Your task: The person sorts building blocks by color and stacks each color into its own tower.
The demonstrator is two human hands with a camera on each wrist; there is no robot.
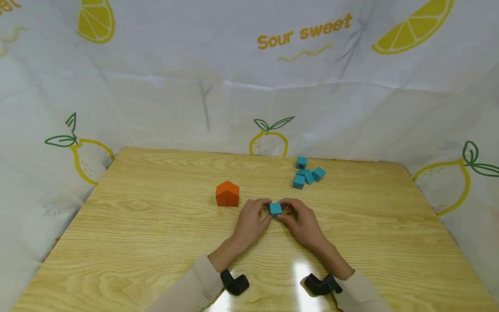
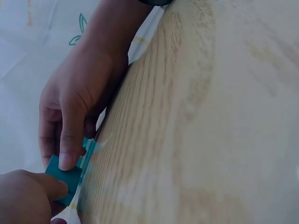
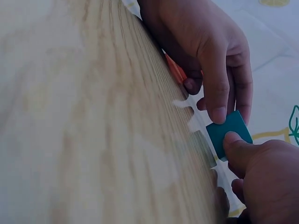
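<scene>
Several orange blocks (image 1: 228, 194) stand together in a house shape on the wooden table (image 1: 156, 225), leftmost of what we see lying there. Just to their right comes the left hand (image 1: 249, 223), its forearm slanting inward from a pale left sleeve (image 1: 191, 281) with a black wrist unit (image 1: 235, 284). Thumb and fingers curve toward each other, only slightly parted, pinching the left side of a teal cube (image 1: 275, 209). We find this cube between the two hands, near the middle of the table; whether its underside touches the wood we cannot tell. From the other side the right hand (image 1: 305, 225) mirrors the pose, its bent fingers and thumb gripping the cube's right side. Beyond it, toward the table's far edge, we see a loose cluster of teal blocks (image 1: 309, 176).

Only the head view gives us the dark mark on the farthest block of that cluster, and the words "Sour sweet" on the cloth (image 1: 163, 99) behind. Both wrist views show us what it does not: the two thumbs laid on one face of the cube. In the right wrist view we also catch an orange sliver past the left hand; the left wrist view lacks it.
</scene>
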